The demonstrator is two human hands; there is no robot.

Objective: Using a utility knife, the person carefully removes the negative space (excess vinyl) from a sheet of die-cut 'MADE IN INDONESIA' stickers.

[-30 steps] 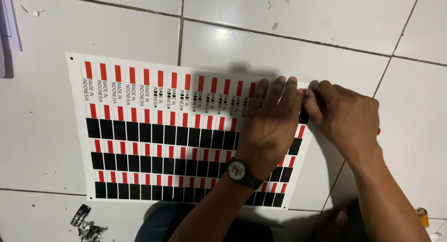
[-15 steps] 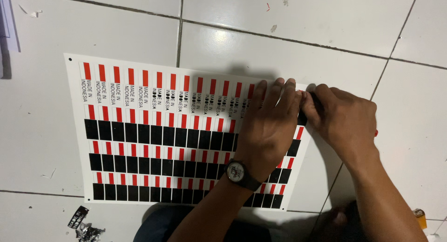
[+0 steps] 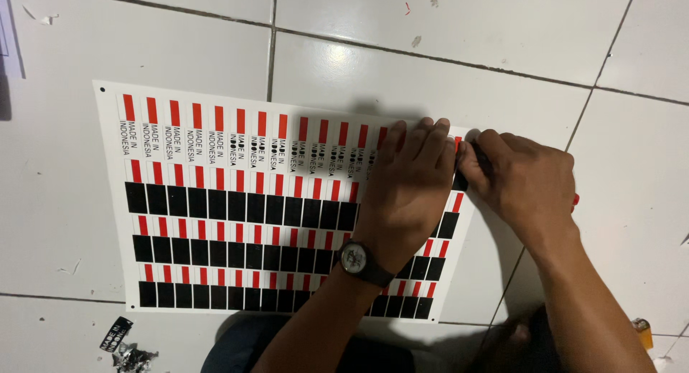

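A white sticker sheet (image 3: 215, 215) printed with rows of small red, white and black labels lies flat on the tiled floor. My left hand (image 3: 409, 190), with a dark wristwatch (image 3: 359, 262) on the wrist, presses flat on the sheet's right part, fingers together and pointing away from me. My right hand (image 3: 524, 179) sits at the sheet's upper right corner, fingers curled around a slim dark tool (image 3: 463, 173) with a red end showing past my palm. The tool's tip is hidden between the two hands.
White floor tiles (image 3: 445, 35) with dark grout lines surround the sheet. Peeled black label scraps (image 3: 118, 341) lie by the sheet's lower left corner. A small orange object (image 3: 642, 332) rests at the lower right. My knees show along the bottom edge.
Both hands stay at the sheet's upper right corner. The view has shifted only slightly; no clear movement of the sheet.
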